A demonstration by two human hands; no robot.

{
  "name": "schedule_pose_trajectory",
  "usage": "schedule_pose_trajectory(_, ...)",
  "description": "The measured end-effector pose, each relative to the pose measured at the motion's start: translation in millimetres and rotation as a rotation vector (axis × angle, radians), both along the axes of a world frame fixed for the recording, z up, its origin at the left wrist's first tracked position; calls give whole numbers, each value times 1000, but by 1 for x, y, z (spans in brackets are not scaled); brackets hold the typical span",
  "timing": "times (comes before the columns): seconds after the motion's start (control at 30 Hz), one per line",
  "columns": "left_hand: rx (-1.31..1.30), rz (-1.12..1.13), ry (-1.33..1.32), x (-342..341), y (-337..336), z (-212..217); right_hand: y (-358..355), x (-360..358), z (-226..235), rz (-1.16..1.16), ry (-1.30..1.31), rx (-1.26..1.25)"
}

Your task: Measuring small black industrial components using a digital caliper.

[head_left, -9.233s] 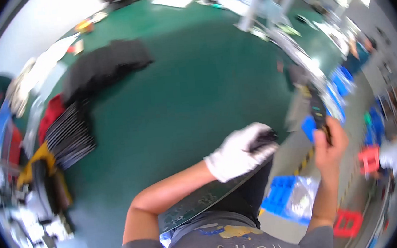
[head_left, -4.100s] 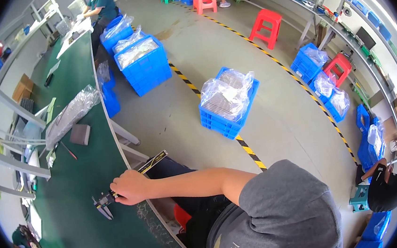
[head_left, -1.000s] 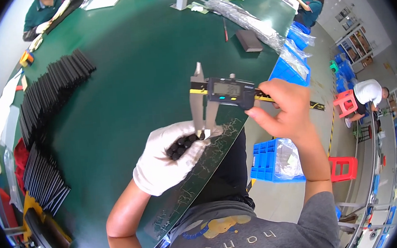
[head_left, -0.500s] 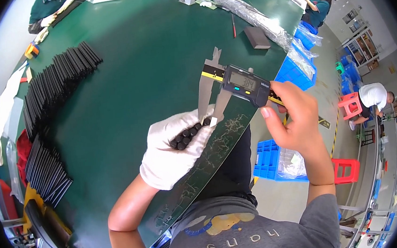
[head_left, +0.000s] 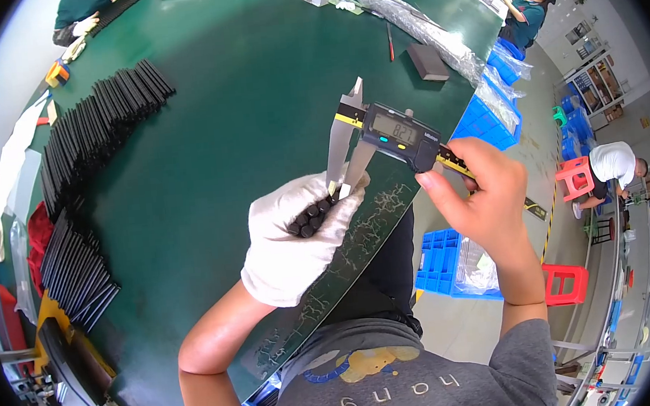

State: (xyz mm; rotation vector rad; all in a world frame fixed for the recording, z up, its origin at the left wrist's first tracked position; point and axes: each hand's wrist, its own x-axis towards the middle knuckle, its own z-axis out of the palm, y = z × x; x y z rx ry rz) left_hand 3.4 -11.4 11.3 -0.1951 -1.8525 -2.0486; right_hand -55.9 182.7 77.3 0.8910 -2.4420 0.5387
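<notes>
My left hand [head_left: 297, 240], in a white fabric glove, is closed around a small bundle of short black round rods [head_left: 312, 216]; their ends show between my thumb and fingers. This bundle is over the near edge of the long dark green worktable [head_left: 203, 136], just above the place where the green surface is scratched and worn.

My bare right hand [head_left: 484, 204] is closed on the grey and black digital caliper [head_left: 389, 135], with the thumb at the body under its small display and the fingers wrapped around the yellow-marked beam. The caliper is to the right of the bundle and a little higher. Its two long metal jaws point down to the bundle and reach the top of the rods; I cannot tell if they really press on one rod.

On the table far to the left of the bundle there are long rows of thin black sticks [head_left: 94, 123], laid side by side. A dark grey flat block [head_left: 429, 62] lies on the table beyond the caliper, near clear plastic bags [head_left: 434, 31]. Blue plastic crates [head_left: 454, 261] stand on the floor below my right hand, beside a red stool [head_left: 564, 282].
</notes>
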Motion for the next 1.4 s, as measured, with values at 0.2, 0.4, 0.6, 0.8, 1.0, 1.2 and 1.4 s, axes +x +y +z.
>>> schedule_pose_trajectory(0.2, -3, -16, -30, -1, 0, -1, 1, -4, -3, 15, 25, -43)
schedule_pose_trajectory(0.4, 5, 14, 9, 1, 1, -6, 1, -5, -6, 60, 52, -19)
schedule_pose_trajectory(0.6, -75, 43, -39, 0, 1, -1, 0, 1, -6, 78, -5, -40)
schedule_pose_trajectory(0.8, -11, 33, 3, -2, 3, -4, -3, 0, -5, 98, -20, -48)
schedule_pose_trajectory(1.0, -49, 60, 85, -5, 4, -8, -4, 1, 0, 41, 5, 1)
schedule_pose_trajectory(1.2, -22, 59, 76, -2, 5, -7, -7, 1, -1, 37, 38, -30)
schedule_pose_trajectory(1.4, 9, 42, 19, -2, 6, -7, -3, 0, -5, 88, 34, 1)
